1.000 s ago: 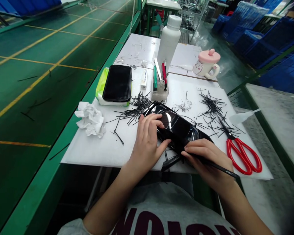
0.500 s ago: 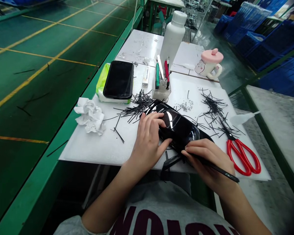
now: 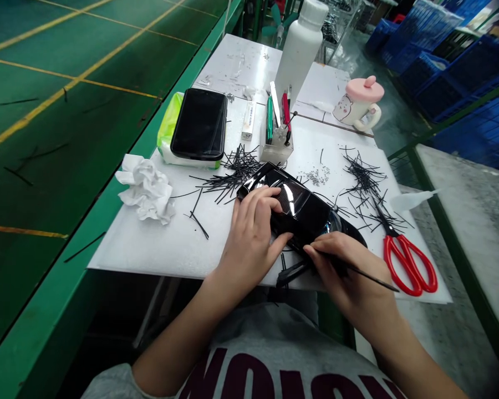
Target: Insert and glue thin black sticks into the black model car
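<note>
A glossy black moulded plastic part (image 3: pixel 311 213) lies slantwise near the front of the white work surface. My left hand (image 3: pixel 253 230) grips its left portion, fingers over the top and thumb along the near side. Between the thumb and fingers of my right hand (image 3: pixel 349 266) is a slim black tool (image 3: pixel 376 280), like tweezers in shape. Its tip is hidden at the near edge of the part, and its rear end sticks out to the right. A dark strip-like piece (image 3: pixel 293 272) juts from beneath the part.
Thin black strips (image 3: pixel 243 166) lie in piles behind and right of the part. Red-handled scissors (image 3: pixel 410 263) rest at right. Around stand a tool holder (image 3: pixel 276 152), white bottle (image 3: pixel 301 52), lidded mug (image 3: pixel 360 105), phone (image 3: pixel 199 124) and crumpled tissue (image 3: pixel 145 188).
My right hand has turned the slim black tool, so its rear end now shows narrower. My left hand keeps its hold on the black part. The whole view has shifted slightly.
</note>
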Available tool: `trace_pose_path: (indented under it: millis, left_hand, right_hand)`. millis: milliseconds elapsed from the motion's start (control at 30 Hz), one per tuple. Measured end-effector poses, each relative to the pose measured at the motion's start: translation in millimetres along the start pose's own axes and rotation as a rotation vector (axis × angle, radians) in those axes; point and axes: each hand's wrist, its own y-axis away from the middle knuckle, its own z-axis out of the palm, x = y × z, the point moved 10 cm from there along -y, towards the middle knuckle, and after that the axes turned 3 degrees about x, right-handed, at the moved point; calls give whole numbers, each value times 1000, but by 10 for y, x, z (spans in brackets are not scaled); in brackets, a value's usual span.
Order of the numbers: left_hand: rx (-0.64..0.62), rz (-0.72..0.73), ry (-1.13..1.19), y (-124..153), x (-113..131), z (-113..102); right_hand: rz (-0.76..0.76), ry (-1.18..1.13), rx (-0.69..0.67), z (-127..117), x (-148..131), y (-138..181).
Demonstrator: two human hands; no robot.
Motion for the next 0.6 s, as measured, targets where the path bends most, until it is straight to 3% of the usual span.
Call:
trace_pose_path:
  millis: [333,600]
  left_hand:
    - [-8,-1,14,3,0,8]
    - [-11,-10,63,-7,-13,-11]
  right_hand:
    - [18,-95,110,-104,143,110]
    - [27,-94,63,-62,152,106]
